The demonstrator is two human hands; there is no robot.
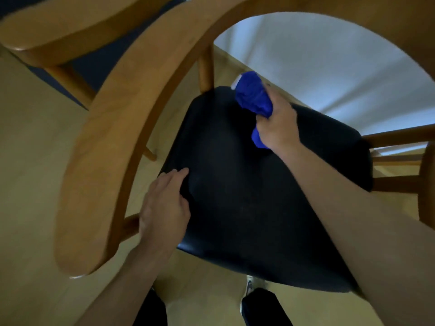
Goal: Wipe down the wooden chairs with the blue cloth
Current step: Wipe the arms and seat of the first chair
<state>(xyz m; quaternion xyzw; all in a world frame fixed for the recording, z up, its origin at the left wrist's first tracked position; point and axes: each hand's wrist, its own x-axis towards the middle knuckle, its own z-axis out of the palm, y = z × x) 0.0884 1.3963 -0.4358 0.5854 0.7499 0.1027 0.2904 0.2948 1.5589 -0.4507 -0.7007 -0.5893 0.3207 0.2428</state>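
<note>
Your right hand (277,123) grips bunched blue cloth (253,97), fingers curled round it, at far corner of black padded seat (247,196). Left hand (164,203) rests flat, fingers together, likely steadying curved wooden chair (113,142).

floor (35,147): pale wood | curtain (329,67): white, far side | shoe (249,284)

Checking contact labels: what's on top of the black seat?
On the black seat: the left hand flat at its left edge, the right hand gripping the blue cloth near the back. Cloth-seat contact is hidden.
</note>
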